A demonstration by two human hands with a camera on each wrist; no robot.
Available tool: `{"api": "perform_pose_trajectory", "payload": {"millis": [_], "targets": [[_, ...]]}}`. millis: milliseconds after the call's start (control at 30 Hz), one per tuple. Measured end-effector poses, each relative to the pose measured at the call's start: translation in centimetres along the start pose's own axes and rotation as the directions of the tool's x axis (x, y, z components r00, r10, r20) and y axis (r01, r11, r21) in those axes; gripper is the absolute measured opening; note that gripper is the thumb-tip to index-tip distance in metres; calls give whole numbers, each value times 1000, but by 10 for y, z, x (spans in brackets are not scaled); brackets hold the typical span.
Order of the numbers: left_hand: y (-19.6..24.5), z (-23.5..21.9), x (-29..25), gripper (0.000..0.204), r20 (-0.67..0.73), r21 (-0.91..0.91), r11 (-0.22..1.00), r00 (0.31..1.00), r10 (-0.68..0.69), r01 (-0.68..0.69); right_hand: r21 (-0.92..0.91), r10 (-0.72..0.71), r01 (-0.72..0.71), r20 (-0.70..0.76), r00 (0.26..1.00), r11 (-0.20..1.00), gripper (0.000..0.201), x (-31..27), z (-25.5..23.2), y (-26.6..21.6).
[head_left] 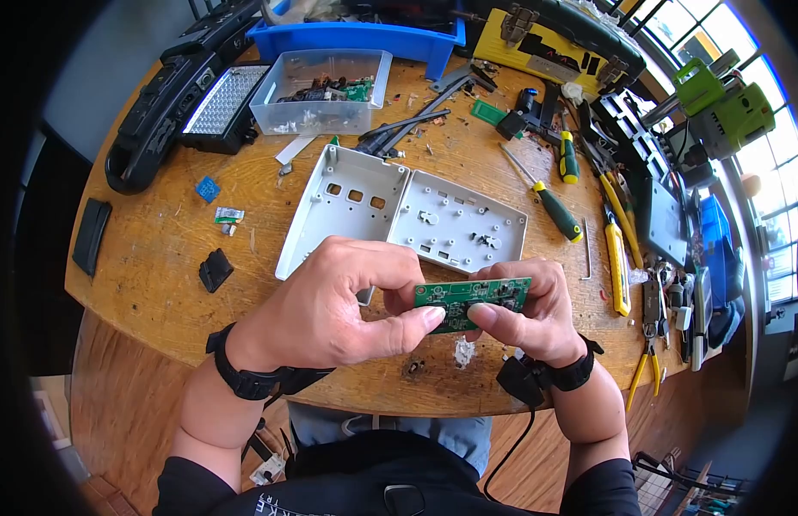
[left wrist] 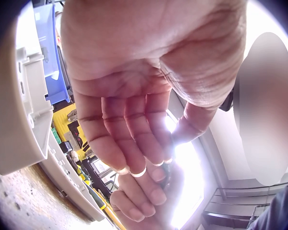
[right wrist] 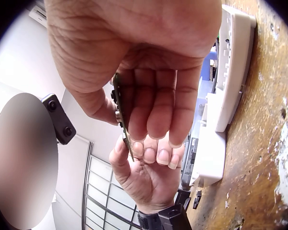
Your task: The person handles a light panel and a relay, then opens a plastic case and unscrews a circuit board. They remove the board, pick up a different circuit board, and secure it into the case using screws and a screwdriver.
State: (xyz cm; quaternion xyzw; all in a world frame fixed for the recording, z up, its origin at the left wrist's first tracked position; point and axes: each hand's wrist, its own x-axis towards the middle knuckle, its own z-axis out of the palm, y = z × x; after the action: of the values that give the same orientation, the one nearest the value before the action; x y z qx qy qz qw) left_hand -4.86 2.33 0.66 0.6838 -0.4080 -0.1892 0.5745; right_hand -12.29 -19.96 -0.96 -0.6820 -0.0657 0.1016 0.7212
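Both hands hold a green circuit board [head_left: 457, 292] up over the near edge of the workbench. My left hand [head_left: 356, 301] pinches its left end, thumb on the face turned toward me and fingers behind. At the other end my right hand [head_left: 536, 314] does the same, its thumb pressing near the middle of the board. Seen edge-on in the right wrist view, the board [right wrist: 118, 103] lies between thumb and curled fingers, with small components standing out from it. Just beyond the hands lie two halves of an off-white plastic housing, a deeper shell [head_left: 347, 185] and a shallower panel [head_left: 459, 219] with posts.
A clear bin [head_left: 321, 120] of parts and a blue tray [head_left: 356, 39] stand at the back. To the right lie a screwdriver [head_left: 558, 211], a yellow utility knife [head_left: 618, 267] and pliers [head_left: 647, 370]. A yellow toolbox [head_left: 545, 56] is behind; black scraps [head_left: 215, 270] are at left.
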Motion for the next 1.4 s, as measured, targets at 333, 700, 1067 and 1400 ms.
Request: {"api": "perform_pose_trajectory", "payload": {"millis": [333,700,1067,1400], "targets": [[1,1,0,23,-3,-13,1000,1000,-19,19,40,-23,22,24,999,999,17,0,0,-1],[0,1,-1,18,-5,-44,999,1000,-26,26,-22,-70,71,43,997,997,18,3,0,-1],[0,2,-1,16,-3,-34,999,1000,3,-3,-102,-71,74,35,997,992,21,2,-1,-1],[1,1,-1,16,5,-25,1000,1000,-9,9,-94,-54,56,27,998,994,21,2,-1,1]]}}
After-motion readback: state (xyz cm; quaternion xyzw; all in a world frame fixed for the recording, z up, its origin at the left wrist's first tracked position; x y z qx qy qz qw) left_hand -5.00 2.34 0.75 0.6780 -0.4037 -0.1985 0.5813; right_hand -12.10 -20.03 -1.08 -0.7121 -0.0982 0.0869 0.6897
